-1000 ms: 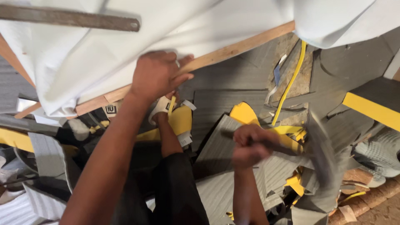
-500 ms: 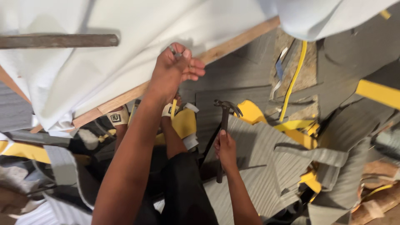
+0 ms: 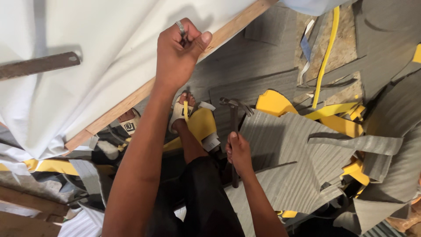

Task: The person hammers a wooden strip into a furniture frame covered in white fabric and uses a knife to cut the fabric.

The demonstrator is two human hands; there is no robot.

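The left hand pinches a small nail between thumb and fingers and presses it to the white fabric just beside the wooden edge of the frame. The nail is mostly hidden by the fingers, so I cannot tell how upright it stands. The right hand has a closed grip on the handle of a hammer, held low over the floor, well apart from the nail, with its head pointing up.

The main risk, in my judgement, is the fingers: they sit around the nail, and a blow that lands a little to one side would strike them. The nail could also tilt or slip on the smooth fabric and fall among the grey scraps and yellow foam on the floor, where it would be hard to find.

The wooden edge runs diagonally and is narrow. Between hammer and frame the way is open. The foot in a sandal stands on loose scraps below.
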